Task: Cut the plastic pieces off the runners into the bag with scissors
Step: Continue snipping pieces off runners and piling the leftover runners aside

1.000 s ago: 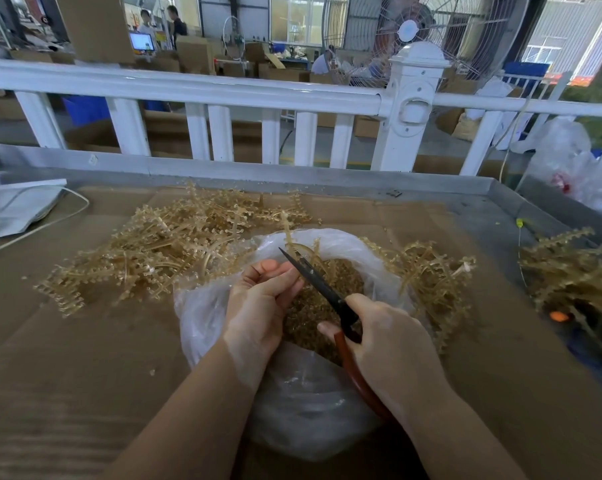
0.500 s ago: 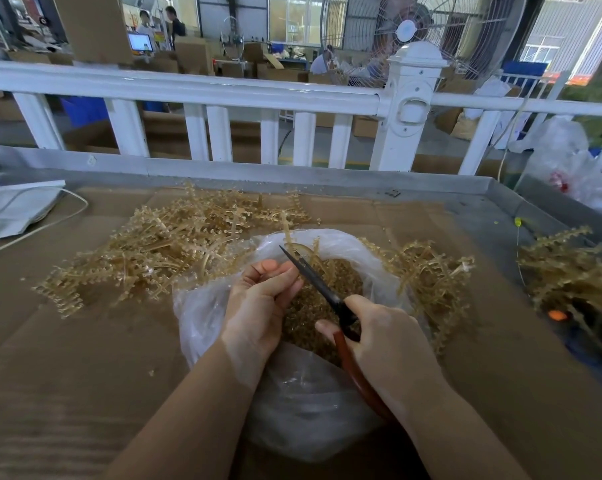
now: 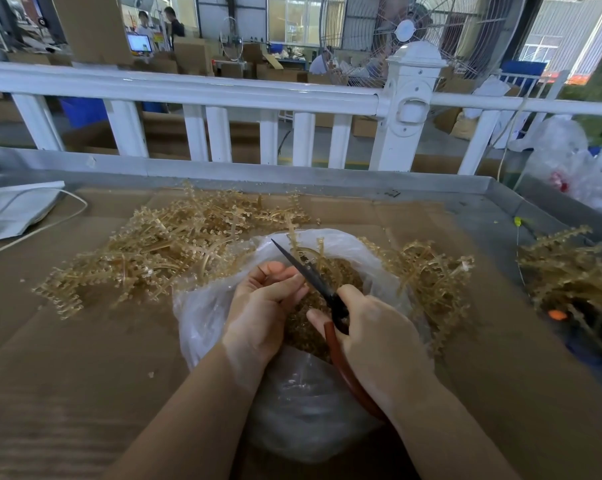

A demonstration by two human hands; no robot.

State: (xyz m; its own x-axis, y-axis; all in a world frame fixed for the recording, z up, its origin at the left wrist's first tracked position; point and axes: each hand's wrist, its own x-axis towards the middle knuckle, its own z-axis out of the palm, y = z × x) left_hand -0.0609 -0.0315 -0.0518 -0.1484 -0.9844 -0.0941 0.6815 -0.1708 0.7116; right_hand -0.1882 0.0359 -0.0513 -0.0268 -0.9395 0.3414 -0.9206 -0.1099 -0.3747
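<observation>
Evidently my left hand (image 3: 265, 306) pinches a light, springy runner (image 3: 308, 252) above the bag (image 3: 223, 306); my right hand (image 3: 372, 334) grips the scissors (image 3: 310, 271), best held by their handles.

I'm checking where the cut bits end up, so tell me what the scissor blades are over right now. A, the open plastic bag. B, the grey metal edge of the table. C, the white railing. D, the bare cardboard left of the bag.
A: the right hand holds the scissors, whose dark blades point up over the mouth of the open plastic bag, next to the left hand.
</observation>
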